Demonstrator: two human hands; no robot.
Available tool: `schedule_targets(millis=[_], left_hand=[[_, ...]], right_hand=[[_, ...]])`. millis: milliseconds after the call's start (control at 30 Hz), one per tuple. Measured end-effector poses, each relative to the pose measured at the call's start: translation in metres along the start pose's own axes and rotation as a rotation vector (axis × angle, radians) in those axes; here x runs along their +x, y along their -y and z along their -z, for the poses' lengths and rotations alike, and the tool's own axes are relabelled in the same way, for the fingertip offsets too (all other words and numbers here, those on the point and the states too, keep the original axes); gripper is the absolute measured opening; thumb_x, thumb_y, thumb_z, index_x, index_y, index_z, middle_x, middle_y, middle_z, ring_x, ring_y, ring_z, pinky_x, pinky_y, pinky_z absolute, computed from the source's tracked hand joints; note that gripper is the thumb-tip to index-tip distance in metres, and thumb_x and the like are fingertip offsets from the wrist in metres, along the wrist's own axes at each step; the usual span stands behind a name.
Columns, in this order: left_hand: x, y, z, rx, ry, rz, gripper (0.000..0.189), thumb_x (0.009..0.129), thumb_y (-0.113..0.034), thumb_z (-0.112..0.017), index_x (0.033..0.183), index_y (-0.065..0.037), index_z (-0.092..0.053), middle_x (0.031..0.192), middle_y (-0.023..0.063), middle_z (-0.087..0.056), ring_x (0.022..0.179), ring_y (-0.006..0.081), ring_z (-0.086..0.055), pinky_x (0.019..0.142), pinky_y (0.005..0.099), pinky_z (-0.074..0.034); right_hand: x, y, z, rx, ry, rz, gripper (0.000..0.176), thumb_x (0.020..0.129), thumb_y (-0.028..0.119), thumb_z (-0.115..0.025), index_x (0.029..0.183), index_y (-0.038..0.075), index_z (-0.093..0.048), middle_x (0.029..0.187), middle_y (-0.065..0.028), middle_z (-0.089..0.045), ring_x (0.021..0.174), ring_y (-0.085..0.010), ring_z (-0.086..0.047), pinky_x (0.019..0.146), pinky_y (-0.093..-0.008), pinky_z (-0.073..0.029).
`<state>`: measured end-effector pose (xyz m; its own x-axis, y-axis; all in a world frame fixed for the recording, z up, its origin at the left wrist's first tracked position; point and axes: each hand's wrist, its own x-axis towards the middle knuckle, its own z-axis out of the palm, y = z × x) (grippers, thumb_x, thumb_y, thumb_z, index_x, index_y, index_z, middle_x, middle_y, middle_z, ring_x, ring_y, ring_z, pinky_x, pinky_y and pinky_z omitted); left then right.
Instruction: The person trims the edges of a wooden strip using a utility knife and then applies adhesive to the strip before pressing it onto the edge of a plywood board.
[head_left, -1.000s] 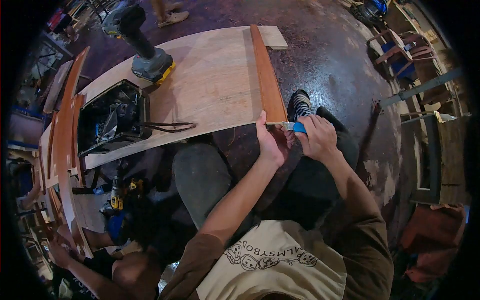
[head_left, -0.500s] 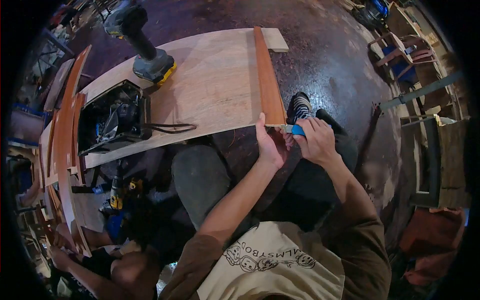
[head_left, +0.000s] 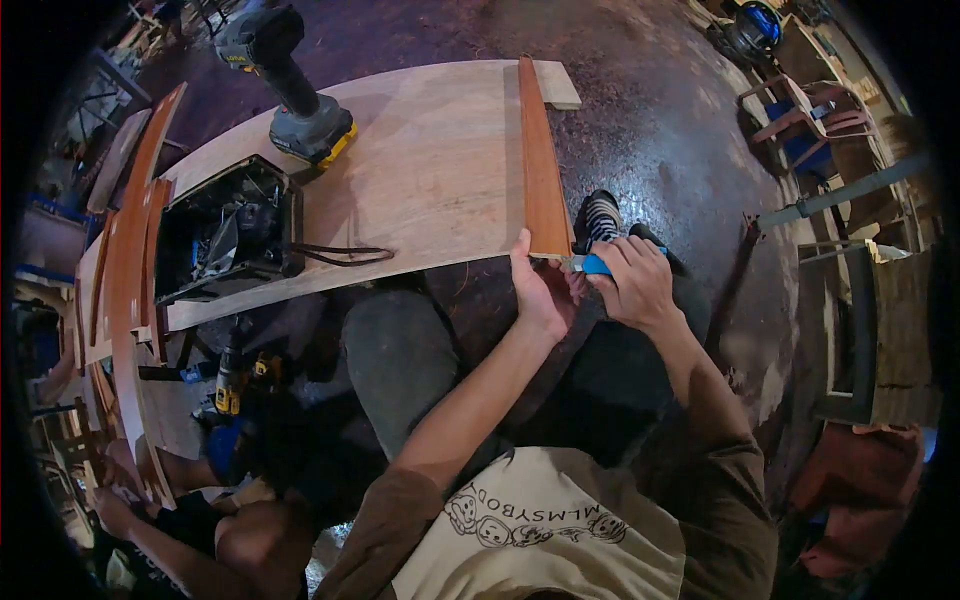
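A reddish-brown wooden strip lies across the right end of a pale plywood board. My left hand grips the strip's near end, thumb on top and fingers underneath. In my right hand is a blue-handled utility knife, fingers wrapped around its handle. The knife's tip meets the strip's near right corner, close to my left fingers. How far the blade reaches is too small to make out.
On the board stand a cordless drill and an open black box of tools with a dark cord. Brown wooden strips lie at left. Another drill is below the board. A co-worker's arm shows at lower left.
The view has shifted slightly. The knife and my right hand have moved a little to the right at the strip's corner. My left hand keeps its grip.
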<state>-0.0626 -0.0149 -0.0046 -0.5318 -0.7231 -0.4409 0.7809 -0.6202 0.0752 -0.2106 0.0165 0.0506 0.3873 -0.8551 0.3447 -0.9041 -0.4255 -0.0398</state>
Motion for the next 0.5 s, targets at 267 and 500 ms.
schedule_targets(millis=[267, 500], left_hand=[[0.0004, -0.0012, 0.0006, -0.007, 0.031, -0.01, 0.058, 0.087, -0.073, -0.048, 0.069, -0.018, -0.041, 0.061, 0.0006, -0.048, 0.052, 0.0172, -0.046, 0.049, 0.0301, -0.032], [0.0004, -0.0024, 0.0027, -0.017, 0.013, 0.014, 0.058, 0.087, -0.072, -0.048, 0.069, -0.018, -0.041, 0.06, 0.0, -0.046, 0.052, 0.0173, -0.044, 0.05, 0.0298, -0.032]], right_hand=[[0.0027, -0.0058, -0.0021, 0.028, -0.011, 0.018, 0.032, 0.083, 0.029, -0.066, 0.108, 0.009, -0.063, 0.09, -0.0084, -0.06, 0.086, -0.0288, -0.058, 0.078, -0.0402, -0.046], [0.0074, -0.0071, 0.0001, 0.051, 0.015, 0.022, 0.032, 0.083, 0.03, -0.066, 0.107, 0.009, -0.064, 0.091, -0.0082, -0.061, 0.087, -0.0286, -0.058, 0.08, -0.0399, -0.045]])
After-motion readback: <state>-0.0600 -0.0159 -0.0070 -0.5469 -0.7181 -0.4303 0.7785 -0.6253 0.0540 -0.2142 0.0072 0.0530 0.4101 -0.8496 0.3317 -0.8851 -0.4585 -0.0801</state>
